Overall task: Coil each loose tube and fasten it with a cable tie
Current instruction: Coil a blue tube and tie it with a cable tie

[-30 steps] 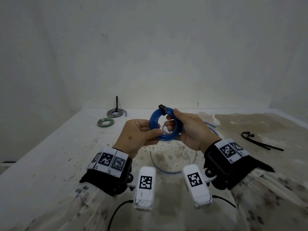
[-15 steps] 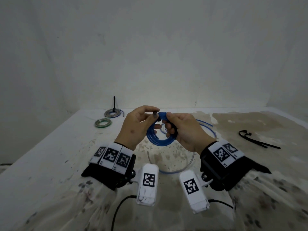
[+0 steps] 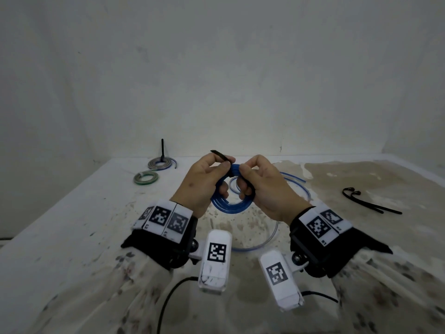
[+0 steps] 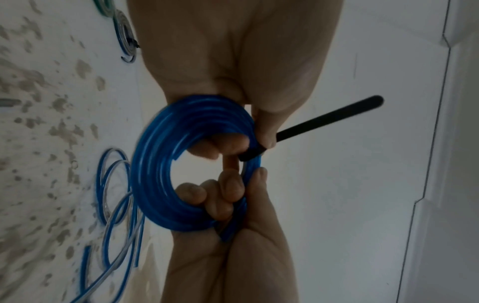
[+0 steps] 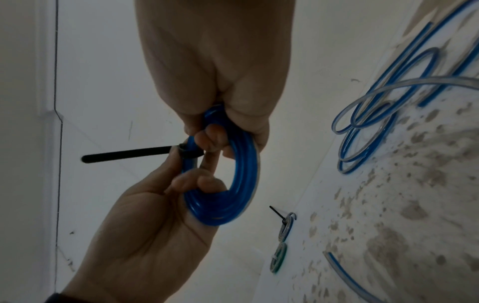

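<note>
A coil of blue tube (image 3: 230, 206) is held up over the table between both hands. A black cable tie (image 3: 220, 155) is wrapped round the top of the coil, and its tail sticks up to the left. My left hand (image 3: 225, 165) pinches that tie at the coil with thumb and forefinger; in the left wrist view the tie's tail (image 4: 329, 119) juts out past the pinch. My right hand (image 3: 243, 174) grips the coil beside the tie, fingers curled through the ring; the right wrist view shows the coil (image 5: 241, 184) under that grip.
Two tied coils, a grey one (image 3: 161, 163) and a green one (image 3: 146, 177), lie at the back left. Loose clear and blue tubes (image 3: 292, 180) sprawl on the stained table (image 3: 72, 237) behind and under the hands. Spare black cable ties (image 3: 370, 203) lie at the right.
My left hand left the coil's left side, went to its top and took the tie; the tail now points up and left. The coil tipped flatter.
</note>
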